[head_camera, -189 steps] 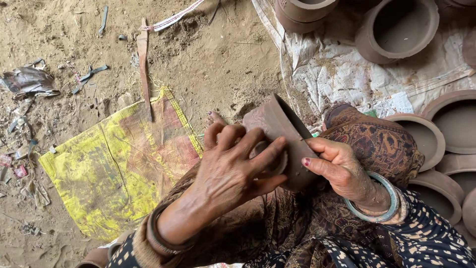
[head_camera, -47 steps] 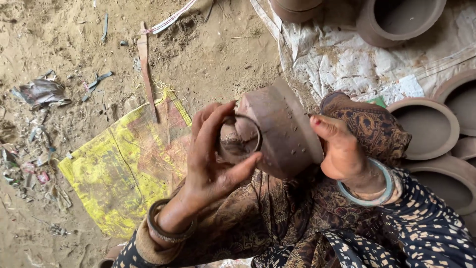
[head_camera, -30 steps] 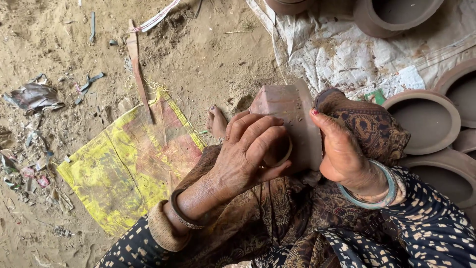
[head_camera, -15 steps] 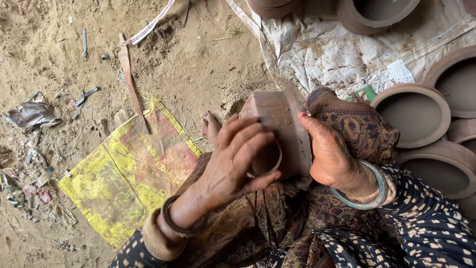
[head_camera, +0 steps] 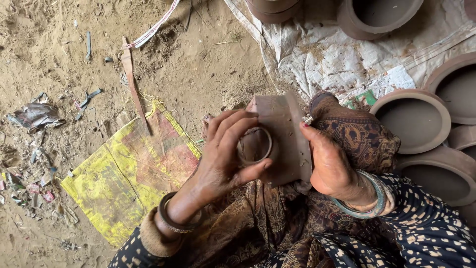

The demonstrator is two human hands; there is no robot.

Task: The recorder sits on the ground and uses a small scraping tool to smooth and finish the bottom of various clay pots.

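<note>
A grey-brown unfired clay pot (head_camera: 280, 134) lies on its side over my lap. My right hand (head_camera: 329, 164) grips its wide rim from the right. My left hand (head_camera: 225, 156) rests on the pot's narrow end, with the fingers curled over a thin ring (head_camera: 255, 145) pressed there and the thumb below it. Both wrists wear bangles. A patterned cloth (head_camera: 357, 134) covers my knee behind the pot.
Several round clay pots (head_camera: 411, 119) stand on a white plastic sheet (head_camera: 337, 59) at the right and top. A yellow-red sack (head_camera: 129, 178) lies on the sandy ground at the left, with a thin wooden stick (head_camera: 135, 89) and litter scraps (head_camera: 34, 114).
Over the earlier frames the pot turned between my hands. My left hand lifted off its narrow end, then came back down over the ring. The view shifted slightly.
</note>
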